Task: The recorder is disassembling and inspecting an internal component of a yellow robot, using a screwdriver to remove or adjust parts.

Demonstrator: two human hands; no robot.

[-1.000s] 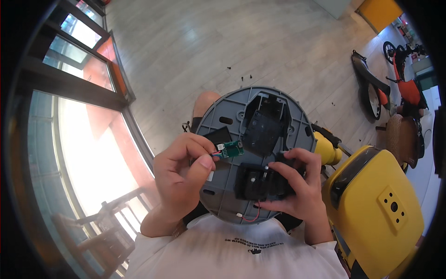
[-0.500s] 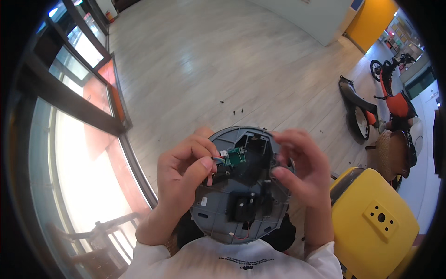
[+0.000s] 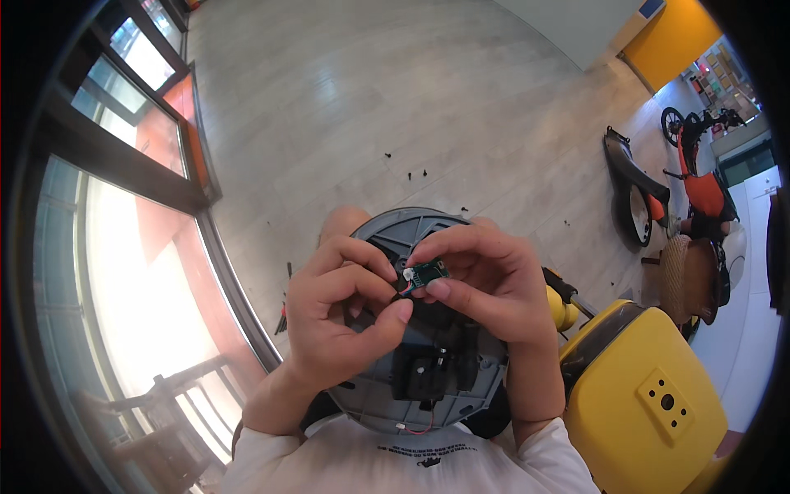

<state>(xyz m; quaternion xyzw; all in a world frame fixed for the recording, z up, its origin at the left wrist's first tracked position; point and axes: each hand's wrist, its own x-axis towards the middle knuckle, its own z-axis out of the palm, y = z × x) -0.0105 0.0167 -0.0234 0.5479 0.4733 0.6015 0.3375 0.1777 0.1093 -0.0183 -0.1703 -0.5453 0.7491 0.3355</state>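
A small green circuit board is pinched between the thumb and fingers of my right hand. Thin coloured wires run from its white connector into my left hand, whose thumb and fingertips are closed on them. Beneath both hands, a round grey plastic housing rests on my lap with its ribbed inside facing up. A black boxy part with a thin red wire sits in its near half. My hands cover much of the housing's middle.
Several small dark screws lie scattered on the wooden floor ahead. Close on my right stands a yellow shell with a holed plate. Farther right are a curved black part, a red and black two-wheeler and a wicker seat. Glass doors line the left.
My right hand has moved left from the housing's right edge and taken hold of the circuit board. My left hand has shifted right and now grips the wires by the connector.
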